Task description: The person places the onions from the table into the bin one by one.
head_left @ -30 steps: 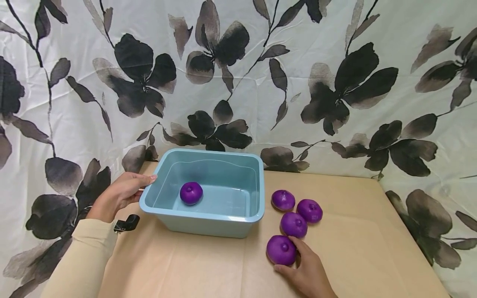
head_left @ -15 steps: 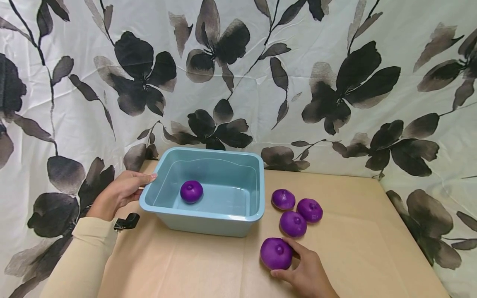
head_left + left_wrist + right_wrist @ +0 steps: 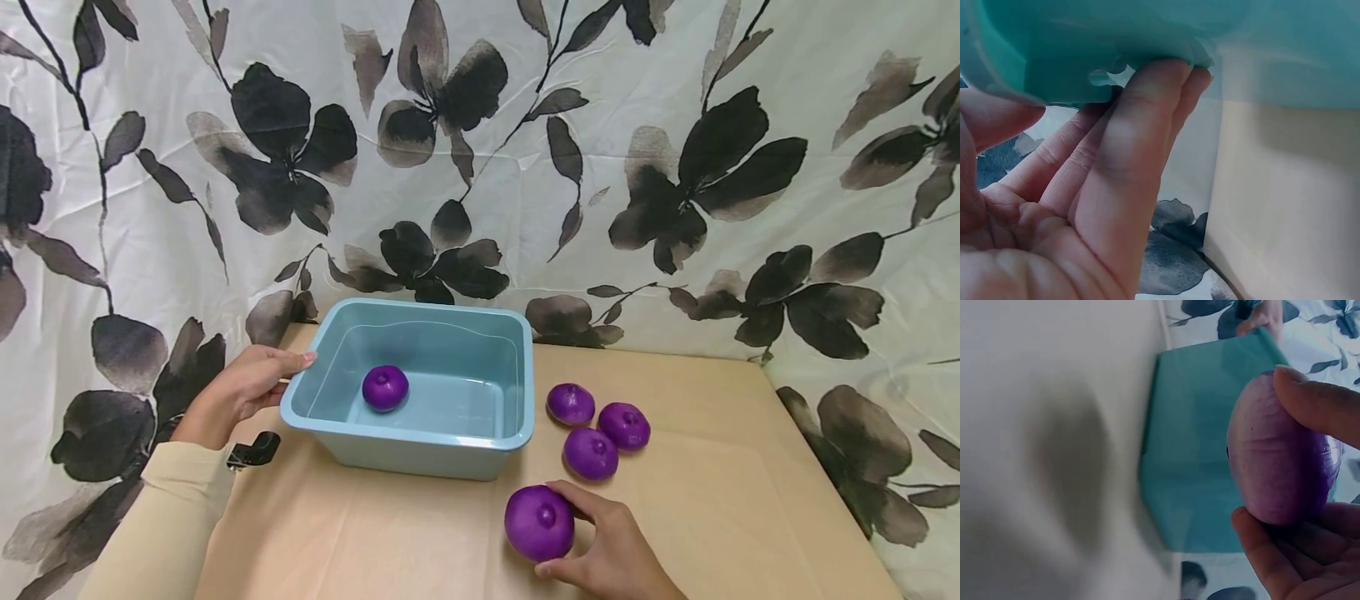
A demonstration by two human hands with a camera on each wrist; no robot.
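My left hand (image 3: 251, 383) grips the left rim of a light blue plastic bin (image 3: 420, 456). In the left wrist view the thumb lies at the rim and the fingers (image 3: 1129, 162) reach up under it. One purple onion (image 3: 385, 388) sits inside the bin, toward its left. My right hand (image 3: 611, 546) holds another round purple onion, the held onion (image 3: 534, 525), between thumb and fingers, in front of the bin's right corner. The right wrist view shows this onion raised, its shadow apart on the table.
Three more purple onions, the back onion (image 3: 570, 404), the right onion (image 3: 624, 426) and the front onion (image 3: 591, 454), cluster right of the bin on the tan-covered table (image 3: 720, 475). A floral curtain (image 3: 555, 200) hangs behind. My left wrist wears a black device (image 3: 255, 450).
My right hand has drawn its onion left and nearer to me, away from the cluster, and lifted it. The left hand and bin stay in place.
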